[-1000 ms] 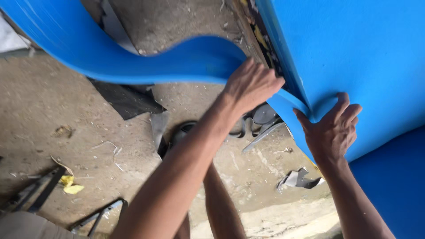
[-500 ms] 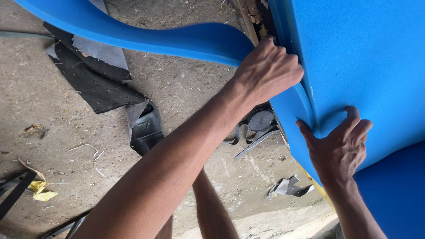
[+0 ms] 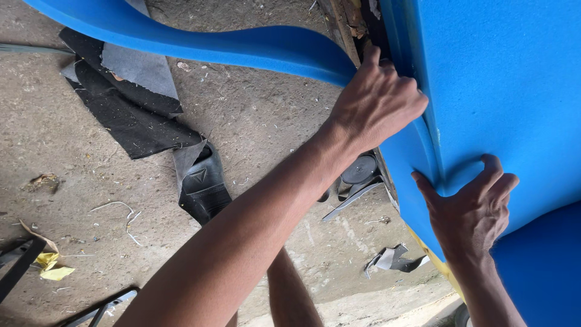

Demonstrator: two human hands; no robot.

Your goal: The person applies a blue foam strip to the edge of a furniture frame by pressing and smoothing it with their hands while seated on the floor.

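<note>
Since the earlier frame the left hand [image 3: 378, 103] had slid up along the fold of the blue foam sheet [image 3: 508, 91], and the black fabric scraps [image 3: 130, 100] had drifted lower and further into view. That left hand lay curled over the foam's edge, fingers bent and tucked into the seam where the sheet met a dark worn frame, gripping it. The right hand [image 3: 472, 212] sat lower on the same foam, fingers spread and pressed into the surface so that the foam dimpled under them; it pushed rather than clasped. From the foam a long blue strip [image 3: 200, 42] curved away to the upper left. Below the foam stretched a dusty concrete floor [image 3: 266, 115], rough and littered with chips and threads. Left of the foam lay the fabric scraps and a black moulded plastic piece [image 3: 203, 191]; just beside the foam's lower edge sat a round dark cap [image 3: 359, 169], and further down a crumpled grey scrap [image 3: 393, 259].
</note>
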